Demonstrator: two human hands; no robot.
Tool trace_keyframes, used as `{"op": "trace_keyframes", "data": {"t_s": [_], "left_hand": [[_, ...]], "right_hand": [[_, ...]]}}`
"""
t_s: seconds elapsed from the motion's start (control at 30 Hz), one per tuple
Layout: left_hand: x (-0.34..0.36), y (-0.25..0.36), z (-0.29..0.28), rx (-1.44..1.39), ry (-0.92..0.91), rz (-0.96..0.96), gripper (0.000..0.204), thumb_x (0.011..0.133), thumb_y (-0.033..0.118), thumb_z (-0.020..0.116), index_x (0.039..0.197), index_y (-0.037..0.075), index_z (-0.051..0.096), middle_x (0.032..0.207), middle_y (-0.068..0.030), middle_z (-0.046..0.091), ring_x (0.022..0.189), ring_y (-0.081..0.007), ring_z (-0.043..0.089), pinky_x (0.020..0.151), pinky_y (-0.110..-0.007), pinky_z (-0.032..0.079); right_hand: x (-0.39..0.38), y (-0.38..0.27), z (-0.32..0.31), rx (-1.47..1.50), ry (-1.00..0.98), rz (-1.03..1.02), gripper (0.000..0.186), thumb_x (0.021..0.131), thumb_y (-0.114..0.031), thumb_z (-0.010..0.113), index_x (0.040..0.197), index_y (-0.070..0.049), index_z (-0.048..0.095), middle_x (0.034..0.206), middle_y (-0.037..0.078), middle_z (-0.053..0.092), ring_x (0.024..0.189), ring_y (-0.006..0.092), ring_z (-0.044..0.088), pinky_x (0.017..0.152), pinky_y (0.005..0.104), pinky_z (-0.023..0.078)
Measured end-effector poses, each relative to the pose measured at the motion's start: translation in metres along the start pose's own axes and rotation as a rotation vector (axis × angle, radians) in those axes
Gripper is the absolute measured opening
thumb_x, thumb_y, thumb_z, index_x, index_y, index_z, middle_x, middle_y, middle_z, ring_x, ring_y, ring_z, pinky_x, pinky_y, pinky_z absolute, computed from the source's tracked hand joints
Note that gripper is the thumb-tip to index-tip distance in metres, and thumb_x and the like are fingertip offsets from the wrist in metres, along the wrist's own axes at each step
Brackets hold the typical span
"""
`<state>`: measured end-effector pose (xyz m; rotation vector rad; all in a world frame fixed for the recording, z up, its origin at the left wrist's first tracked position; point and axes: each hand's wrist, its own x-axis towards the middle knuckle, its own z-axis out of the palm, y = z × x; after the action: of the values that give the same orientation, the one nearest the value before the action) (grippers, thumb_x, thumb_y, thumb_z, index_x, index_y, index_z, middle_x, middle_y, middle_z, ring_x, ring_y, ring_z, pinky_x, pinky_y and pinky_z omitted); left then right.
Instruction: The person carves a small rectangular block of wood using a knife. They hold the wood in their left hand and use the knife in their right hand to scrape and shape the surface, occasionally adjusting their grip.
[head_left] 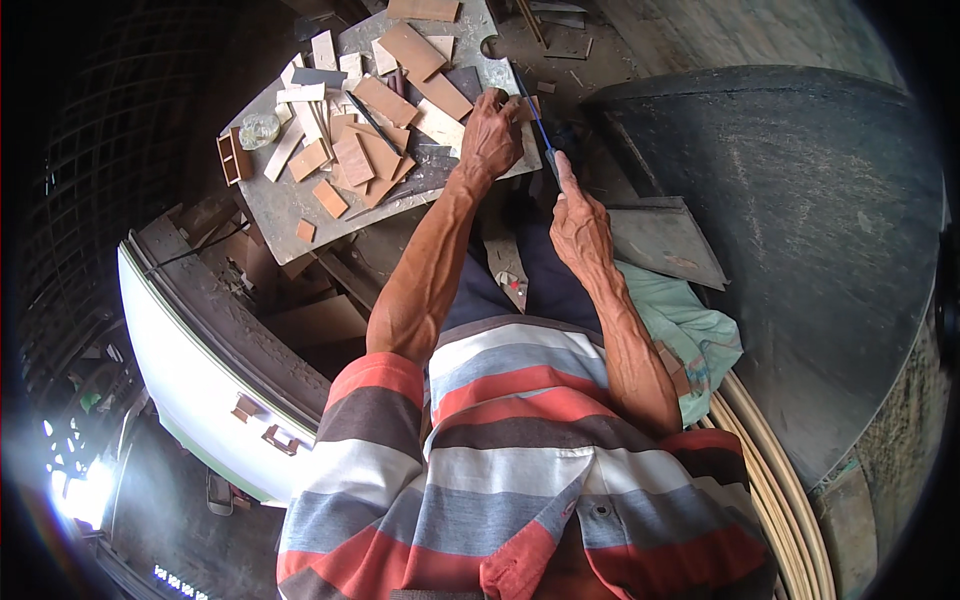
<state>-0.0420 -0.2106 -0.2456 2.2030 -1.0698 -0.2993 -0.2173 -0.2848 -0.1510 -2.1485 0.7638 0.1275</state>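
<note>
My left hand (491, 135) has its fingers bent over a small brown wood piece (527, 108) at the right edge of the worktable (282, 235). My right hand (580, 225) grips the handle of a long, thin blue-and-dark bladed tool (542, 128), its blade angled up beside that piece. Loose wood offcuts (388, 98) in pale and brown tones lie scattered left of my hands, with a thin dark bar (370, 122) among them. A small wooden box (233, 157) and a round clear plastic item (258, 131) are at the table's left.
A white curved panel (180, 360) stands at lower left. A large dark board (770, 220) fills the right, with a grey sheet (655, 238), a green cloth (705, 325) and long wooden strips (775, 470) nearer me. My legs are under the table's front edge.
</note>
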Motion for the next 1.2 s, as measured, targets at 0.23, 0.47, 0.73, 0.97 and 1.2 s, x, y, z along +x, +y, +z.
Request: {"op": "trace_keyframes", "data": {"t_s": [0.23,0.47,0.73,0.97,1.2], "left_hand": [[-0.005,0.000,0.003,0.060,0.063,0.059,0.038,0.077,0.005,0.064,0.115,0.003,0.062,0.106,-0.0186,0.054,0.098,-0.0381,0.053,0.084,-0.044,0.047],[-0.007,-0.008,0.005,0.026,0.056,0.062,0.038,0.076,0.002,0.060,0.114,0.000,0.059,0.107,-0.0193,0.051,0.102,-0.0379,0.050,0.089,-0.043,0.044],[-0.005,-0.011,0.004,0.024,0.054,0.068,0.053,0.062,0.004,0.065,0.115,0.001,0.058,0.108,-0.0174,0.050,0.102,-0.0363,0.048,0.089,-0.041,0.045],[-0.006,-0.020,0.006,-0.031,0.067,0.118,0.055,0.061,0.007,0.068,0.115,0.002,0.058,0.108,-0.0163,0.050,0.100,-0.0356,0.048,0.086,-0.042,0.046],[-0.002,-0.025,0.003,-0.095,0.042,0.129,0.047,0.065,0.009,0.069,0.110,0.003,0.059,0.105,-0.0153,0.052,0.098,-0.0357,0.049,0.086,-0.043,0.045]], "right_hand": [[-0.001,0.000,0.003,0.036,0.001,-0.015,0.064,0.091,-0.001,0.049,0.151,-0.016,0.031,0.110,0.026,0.063,0.097,0.0427,0.062,0.084,0.0480,0.051],[-0.003,-0.006,0.001,-0.036,0.016,0.008,0.062,0.091,-0.003,0.050,0.150,-0.017,0.033,0.100,0.024,0.066,0.088,0.0425,0.064,0.077,0.0475,0.052],[-0.006,-0.013,0.009,-0.045,0.100,0.015,0.057,0.094,-0.005,0.049,0.148,-0.020,0.038,0.076,0.024,0.063,0.071,0.0415,0.063,0.065,0.0479,0.048],[-0.009,-0.020,0.009,-0.069,0.123,0.034,0.056,0.095,-0.006,0.051,0.148,-0.021,0.040,0.063,0.020,0.056,0.060,0.0407,0.059,0.059,0.0477,0.044],[-0.012,-0.024,0.008,-0.067,0.132,0.049,0.055,0.094,-0.004,0.049,0.146,-0.020,0.043,0.064,0.021,0.056,0.060,0.0409,0.058,0.059,0.0474,0.044]]}}
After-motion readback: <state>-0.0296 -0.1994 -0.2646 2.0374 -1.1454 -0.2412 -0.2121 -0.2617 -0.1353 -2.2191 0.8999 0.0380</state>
